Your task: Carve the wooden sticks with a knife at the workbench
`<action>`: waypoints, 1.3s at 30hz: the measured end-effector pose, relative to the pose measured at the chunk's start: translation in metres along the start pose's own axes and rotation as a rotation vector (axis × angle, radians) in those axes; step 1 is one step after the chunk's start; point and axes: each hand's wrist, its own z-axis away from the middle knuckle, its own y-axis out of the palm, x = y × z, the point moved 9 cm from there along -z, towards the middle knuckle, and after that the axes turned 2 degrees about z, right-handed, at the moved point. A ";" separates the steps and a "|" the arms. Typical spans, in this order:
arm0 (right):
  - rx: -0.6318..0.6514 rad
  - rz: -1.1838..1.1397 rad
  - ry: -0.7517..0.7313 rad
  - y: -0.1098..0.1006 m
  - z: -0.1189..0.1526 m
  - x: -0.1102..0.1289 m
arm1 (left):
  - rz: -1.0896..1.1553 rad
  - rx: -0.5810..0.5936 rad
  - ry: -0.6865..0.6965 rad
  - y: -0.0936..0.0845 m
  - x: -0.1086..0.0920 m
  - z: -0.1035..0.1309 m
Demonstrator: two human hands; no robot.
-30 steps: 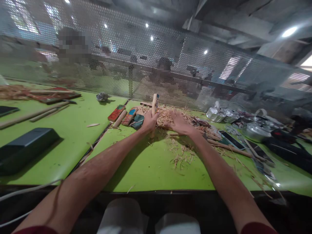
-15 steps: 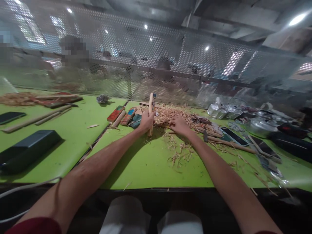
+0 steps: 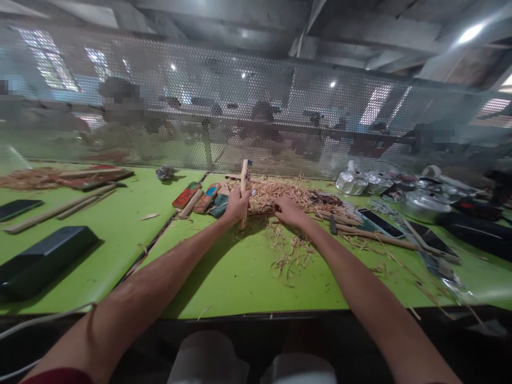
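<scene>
My left hand (image 3: pixel 237 207) is closed around a flat wooden block (image 3: pixel 245 176), pale on one face and painted in colours along its edge. The block stands upright, its lower end near the green tabletop. To the right, my right hand (image 3: pixel 290 212) rests at the near edge of a pile of wood shavings (image 3: pixel 294 191). Its fingers are curled together, and whatever they may hold is hidden. Left of my left hand lie two painted wooden blocks (image 3: pixel 186 195), a plain round stick (image 3: pixel 191 204) and a dark green cloth-like item (image 3: pixel 219 205).
A hammer-like tool (image 3: pixel 376 236) and a phone (image 3: pixel 381 222) lie to the right, near silvery foil-like bundles (image 3: pixel 352 181). On the left are a dark green case (image 3: pixel 48 256) and wooden sticks (image 3: pixel 60 209). A perforated screen (image 3: pixel 256 122) stands behind the table, with people beyond it.
The view has tilted up slightly, so the table sits lower. My right hand has shifted a little toward my left hand, its fingers more curled. My left hand still grips the block.
</scene>
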 end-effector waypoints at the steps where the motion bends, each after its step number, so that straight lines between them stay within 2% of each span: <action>1: -0.015 -0.023 0.033 -0.002 0.000 -0.004 | -0.002 -0.004 0.004 0.000 0.000 0.000; 5: -0.124 -0.122 0.167 -0.009 -0.001 -0.027 | 0.008 -0.003 0.009 0.001 0.001 0.000; 8: -0.241 -0.230 0.200 -0.011 -0.002 -0.039 | 0.024 0.002 -0.004 0.001 0.002 0.000; 13: -0.453 -0.457 0.069 -0.019 -0.002 -0.039 | -0.022 0.028 0.000 0.003 0.002 -0.002; 18: -0.637 -0.453 -0.005 -0.034 0.001 -0.036 | -0.116 0.084 0.026 0.010 0.004 -0.001; 25: -0.605 -0.363 0.011 -0.031 0.000 -0.028 | -0.216 0.038 0.131 0.010 -0.008 0.005; 28: -0.585 -0.344 0.024 -0.032 0.002 -0.025 | -0.193 0.070 0.138 0.013 -0.010 0.007; 32: -0.635 -0.275 -0.071 -0.045 0.008 -0.012 | -0.173 0.103 0.124 0.016 -0.008 0.009; 35: -0.624 -0.228 -0.153 -0.049 0.008 0.001 | -0.172 0.106 0.118 0.016 -0.006 0.009; 39: -0.555 -0.168 -0.115 -0.045 0.005 0.004 | -0.213 0.084 0.162 0.016 -0.008 0.009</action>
